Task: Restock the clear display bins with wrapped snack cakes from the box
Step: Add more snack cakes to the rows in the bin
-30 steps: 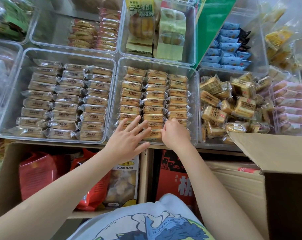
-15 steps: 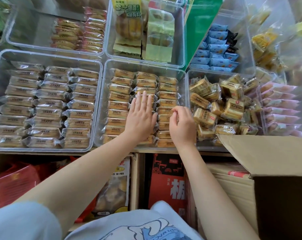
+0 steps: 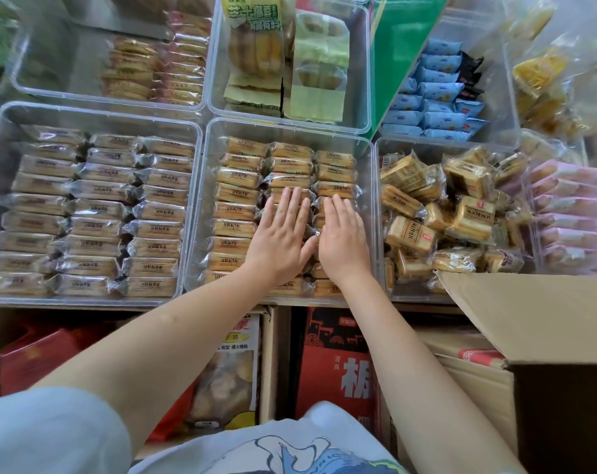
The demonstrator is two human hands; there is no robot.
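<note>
both hands lie flat, palms down, on the wrapped snack cakes (image 3: 237,195) in the middle clear bin (image 3: 368,200) of the front row. the left hand (image 3: 279,234) has its fingers straight and close together, resting on the centre column of cakes; it grips nothing. the right hand (image 3: 343,236) sits just beside it, thumbs nearly touching, fingers also straight and laid over the right-hand column; it too holds nothing. whether either hand presses down or only rests cannot be told.

the cakes in this bin stand in three neat columns, on edge, and reach from the near wall almost to the far wall.

the left bin (image 3: 95,112) of the same row is filled with similar wrapped cakes in three columns. the right bin (image 3: 381,213) holds squarer wrapped cakes heaped loosely, at mixed angles. further right, pink-wrapped items (image 3: 574,213) lie stacked in another container.

in the back row, one bin (image 3: 61,56) holds a small stack of cakes at its right end, the next (image 3: 290,116) holds larger green and yellow packets, and blue packets (image 3: 437,94) fill a bin behind a green divider (image 3: 403,46).

the cardboard box (image 3: 536,316) stands at lower right, one flap raised toward the bins; its interior is dark and its contents cannot be seen. below the shelf edge sit red packaging (image 3: 334,367) and a clear bag of snacks (image 3: 230,378).
</note>
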